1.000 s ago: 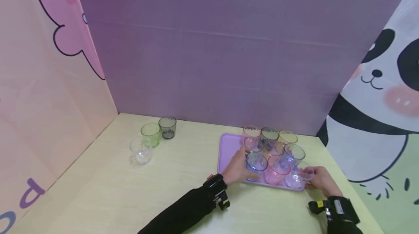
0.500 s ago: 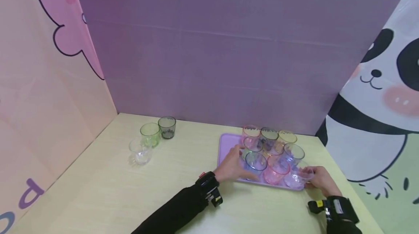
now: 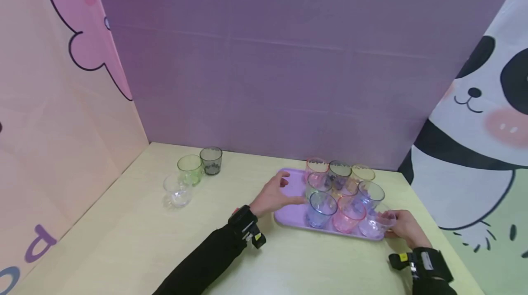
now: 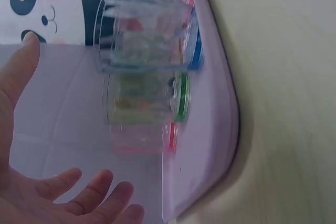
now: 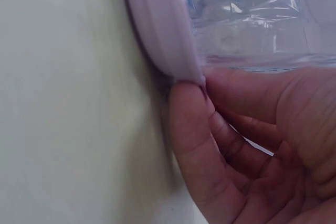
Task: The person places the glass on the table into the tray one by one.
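A purple tray (image 3: 290, 217) bears several see-through tumblers in rows. At its front row stand a blue glass (image 3: 318, 218), a pink glass (image 3: 345, 222) and a clear glass (image 3: 369, 227). My left hand (image 3: 272, 197) hovers by the tray's left side, fingers spread, thumb pointing toward the blue glass with nothing held. In the left wrist view, a green-based glass (image 4: 147, 98) stands beyond the blue one. My right hand (image 3: 406, 229) pinches the tray's front right corner between thumb and finger, right beside the clear glass; the right wrist view shows that pinched rim (image 5: 184, 61) close up.
On the table's far left stand a clear glass (image 3: 177, 192), a green glass (image 3: 190, 170) and a dark grey glass (image 3: 211, 161). A purple backdrop (image 3: 247, 79) rises behind the table, with printed panels on both sides.
My left hand has drawn back leftward from beside the blue glass, its fingers spreading. My right hand keeps its place on the tray's corner, and the glasses stay put.
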{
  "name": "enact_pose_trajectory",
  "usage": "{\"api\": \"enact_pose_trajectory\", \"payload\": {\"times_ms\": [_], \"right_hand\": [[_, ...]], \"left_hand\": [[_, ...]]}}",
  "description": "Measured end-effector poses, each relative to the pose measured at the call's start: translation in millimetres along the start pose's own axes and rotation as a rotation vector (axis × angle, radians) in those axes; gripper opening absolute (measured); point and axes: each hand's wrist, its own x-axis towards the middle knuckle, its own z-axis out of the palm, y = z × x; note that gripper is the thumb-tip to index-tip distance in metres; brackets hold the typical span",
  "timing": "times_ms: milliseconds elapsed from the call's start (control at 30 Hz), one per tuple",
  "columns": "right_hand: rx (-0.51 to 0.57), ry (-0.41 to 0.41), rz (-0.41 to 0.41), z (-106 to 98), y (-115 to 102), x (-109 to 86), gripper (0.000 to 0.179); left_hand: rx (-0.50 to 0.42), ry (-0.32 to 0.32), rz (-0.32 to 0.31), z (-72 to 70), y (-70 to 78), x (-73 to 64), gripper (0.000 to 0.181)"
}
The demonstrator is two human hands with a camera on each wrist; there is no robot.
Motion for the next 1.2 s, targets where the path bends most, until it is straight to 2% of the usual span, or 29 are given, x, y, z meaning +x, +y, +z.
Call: {"api": "enact_pose_trajectory", "payload": {"times_ms": [333, 567, 733, 900, 1067, 1200], "right_hand": [[0.004, 0.003, 0.0, 3, 1, 0.9, 0.041], [0.003, 0.002, -0.009, 4, 5, 3.2, 0.042], [0.003, 0.002, -0.009, 3, 6, 3.7, 0.041], [0.012, -0.003, -0.009, 3, 6, 3.6, 0.045], [-0.004, -0.006, -0.009, 1, 7, 1.7, 0.054], [-0.015, 0.0, -0.009, -1, 4, 2.6, 0.054]], "left_hand": [[0.015, 0.084, -0.074, -32.3, -21.2, 5.7, 0.097], [0.1, 0.253, -0.075, -64.2, -31.7, 14.7, 0.077], [0.254, 0.323, -0.072, -88.1, -29.5, 17.9, 0.076], [0.494, 0.389, -0.118, -105.0, -27.5, 23.9, 0.067], [0.692, 0.445, -0.153, -112.5, -31.2, 34.1, 0.041], [0.814, 0.548, -0.172, -121.2, -35.6, 43.3, 0.029]]}}
